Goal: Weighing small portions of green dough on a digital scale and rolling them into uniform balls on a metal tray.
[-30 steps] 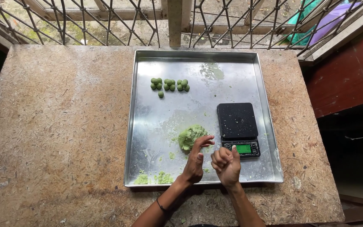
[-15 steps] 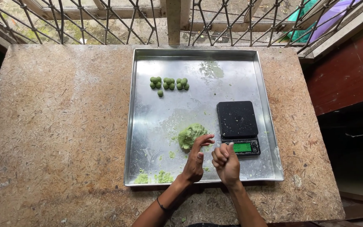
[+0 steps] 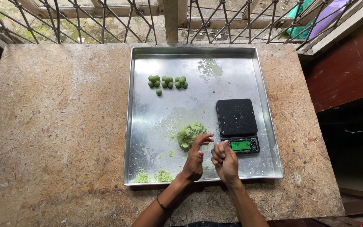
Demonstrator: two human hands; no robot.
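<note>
A rough stone-like table (image 3: 55, 138) under a metal window grille (image 3: 85, 21). On the table, a large square steel tray (image 3: 133, 126) with low walls. Inside the tray, at the right, a black digital scale (image 3: 236, 120) with a lit green display (image 3: 241, 145) and an empty platform. Near the middle, a lump of green dough (image 3: 190, 134); at the far left part, three small clusters of green dough balls (image 3: 167, 82), with one single ball just below them. Along the near wall, some green crumbs (image 3: 154, 176), and a pale green smear (image 3: 210, 67) near the far wall.

Left hand (image 3: 195, 162) over the near part of the tray, fingers spread and loosely bent, fingertips just touching or almost touching the near right edge of the green dough; no firm hold visible. Right hand (image 3: 224, 162) just beside it, curled into a loose fist close to the scale display; something inside the fist or not, cannot tell. A dark band on the left wrist (image 3: 161, 204).
</note>
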